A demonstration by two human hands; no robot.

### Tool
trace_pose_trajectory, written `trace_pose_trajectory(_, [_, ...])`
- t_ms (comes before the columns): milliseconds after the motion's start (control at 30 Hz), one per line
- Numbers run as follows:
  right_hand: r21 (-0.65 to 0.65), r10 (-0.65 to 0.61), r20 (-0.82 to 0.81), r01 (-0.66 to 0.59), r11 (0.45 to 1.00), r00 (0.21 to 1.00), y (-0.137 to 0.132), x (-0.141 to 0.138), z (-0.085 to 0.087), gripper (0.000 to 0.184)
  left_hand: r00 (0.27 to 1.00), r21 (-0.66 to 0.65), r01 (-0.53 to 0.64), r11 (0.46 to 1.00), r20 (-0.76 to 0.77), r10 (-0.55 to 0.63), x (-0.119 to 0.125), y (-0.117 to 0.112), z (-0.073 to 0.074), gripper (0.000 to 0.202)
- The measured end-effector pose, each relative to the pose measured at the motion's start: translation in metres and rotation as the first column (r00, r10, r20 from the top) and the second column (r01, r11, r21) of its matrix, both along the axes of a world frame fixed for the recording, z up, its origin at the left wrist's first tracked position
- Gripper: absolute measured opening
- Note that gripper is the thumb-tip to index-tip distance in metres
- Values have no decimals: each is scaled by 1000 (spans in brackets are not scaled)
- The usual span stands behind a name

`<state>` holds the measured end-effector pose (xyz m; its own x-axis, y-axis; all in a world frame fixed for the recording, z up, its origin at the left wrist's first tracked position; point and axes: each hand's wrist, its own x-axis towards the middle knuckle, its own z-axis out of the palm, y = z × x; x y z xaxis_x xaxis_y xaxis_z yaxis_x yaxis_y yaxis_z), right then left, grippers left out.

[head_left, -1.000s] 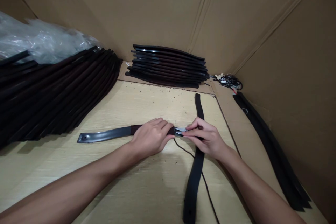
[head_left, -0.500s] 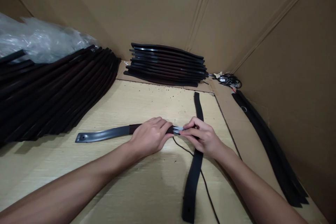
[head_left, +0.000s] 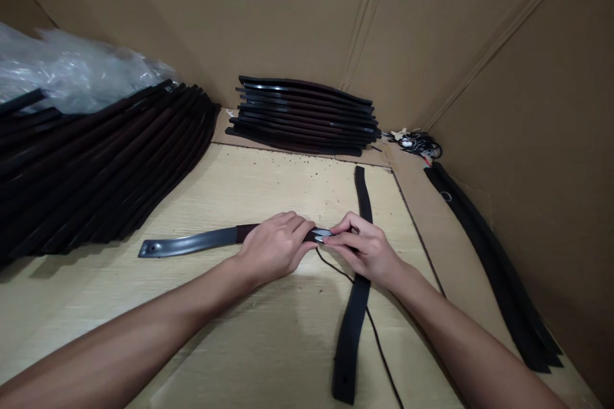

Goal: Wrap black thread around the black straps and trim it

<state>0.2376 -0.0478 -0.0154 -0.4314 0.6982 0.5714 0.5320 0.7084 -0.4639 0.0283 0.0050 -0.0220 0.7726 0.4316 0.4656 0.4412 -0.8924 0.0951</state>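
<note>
**Reviewer:** Report the state of the hands and the location of the workpiece.

**Operator:** On my remote feed, the left hand [head_left: 273, 252] is closed around the dark brown section of a long, flat, grey metal strip [head_left: 187, 243]. The right hand [head_left: 367, 249] pinches the strip's silvery end between its fingers. The strip runs crosswise above the pale wooden surface [head_left: 268, 185], with its holed grey end extending left, clear of the hands.

**Reviewer:** List the hazards and their causes.

**Operator:** Three, in order of concern.
1. Finger injury: if the pinch slips, the silvery end could catch the fingers (I cannot tell how sharp it is at this resolution).
2. Snagging: a thin black cord [head_left: 336, 266] emerges below the hands and crosses a flat black strap [head_left: 352, 339]. A careless wrist movement could catch the cord and drag the strap out of line.
3. Collision: if the holed end swings too far left, it could strike the large pile of curved dark strips [head_left: 105, 166] and shift them.
</note>
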Motion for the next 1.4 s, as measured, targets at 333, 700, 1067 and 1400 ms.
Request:
trace_pose_trajectory(333, [-38, -35, -17, 35, 999, 999, -2, 10, 5, 13, 1000, -39, -5, 999, -17, 5, 0, 1, 3, 29])
trace_pose_trajectory(700, [-46, -20, -2, 20, 999, 1000, -2, 13, 2, 13, 1000, -53, -9, 999, -18, 9, 0, 1, 1, 28])
trace_pose_trajectory(1067, [-34, 9, 25, -8, 999, 1000, -1, 8, 3, 14, 1000, -36, 0, 999, -21, 0, 0, 0, 1, 28])
trace_pose_trajectory(1400, [-7, -37, 46, 37, 999, 998, -1, -3, 1, 15, 1000, -20, -5, 1000, -2, 5, 0, -1, 1, 29])
